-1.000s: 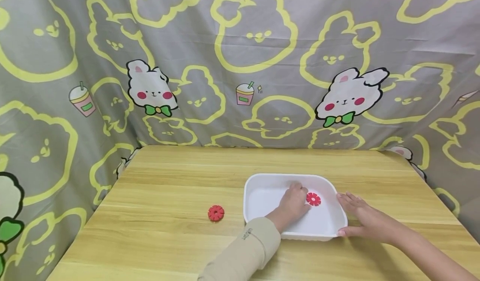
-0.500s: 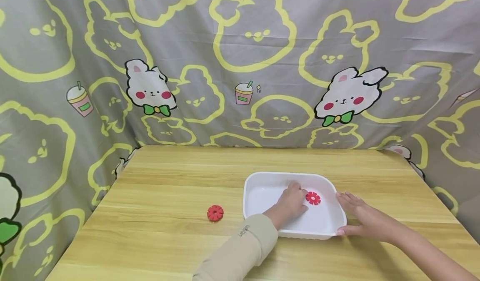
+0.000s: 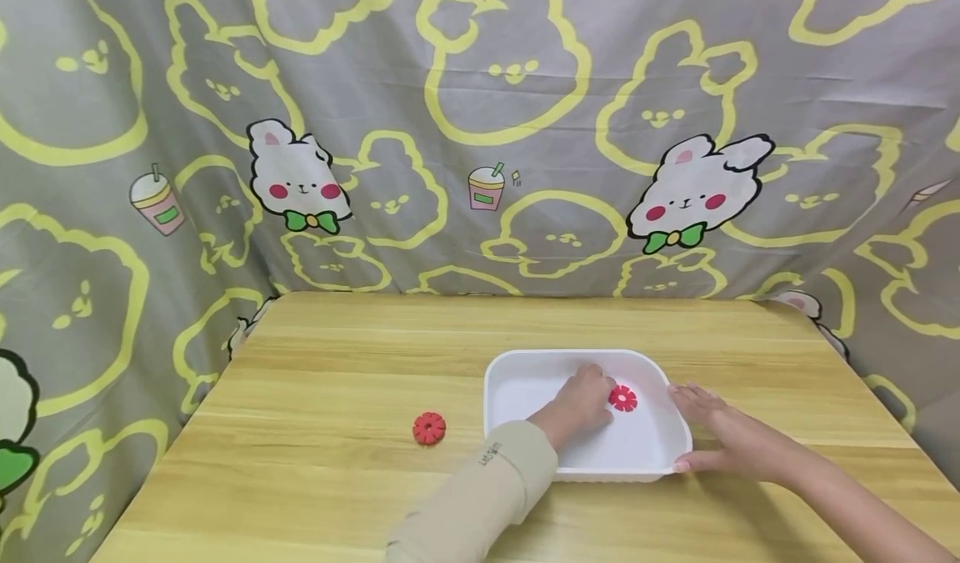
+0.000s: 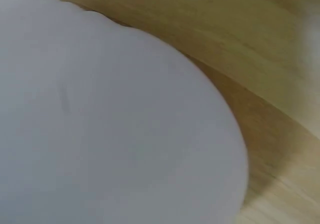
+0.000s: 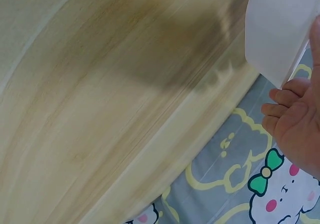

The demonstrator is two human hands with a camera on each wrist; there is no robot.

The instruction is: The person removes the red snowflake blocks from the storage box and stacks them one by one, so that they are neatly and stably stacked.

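A white plastic basin [image 3: 525, 456] stands on the wooden table, right of centre. My left hand [image 3: 581, 400] reaches inside it with curled fingers. At those fingers is a red notched disc [image 3: 623, 398] with a hole in its middle; the hand covers its left edge, and the exact fingertip contact is hidden. My right hand [image 3: 731, 438] holds the basin's right end, thumb near the front corner and fingers farther back. The right wrist view shows bent fingers [image 5: 280, 106] by the basin's corner. Another red notched disc [image 3: 429, 429] lies on the table, left of the basin.
The wooden table [image 3: 337, 346] ends at the back against a grey patterned curtain [image 3: 465, 87], which also hangs at both sides. The left wrist view is mostly filled by the basin's outer wall [image 4: 125, 109].
Both hands keep nearly the same place at the basin and the red discs stay where they were. Only a slight shift of the head view shows.
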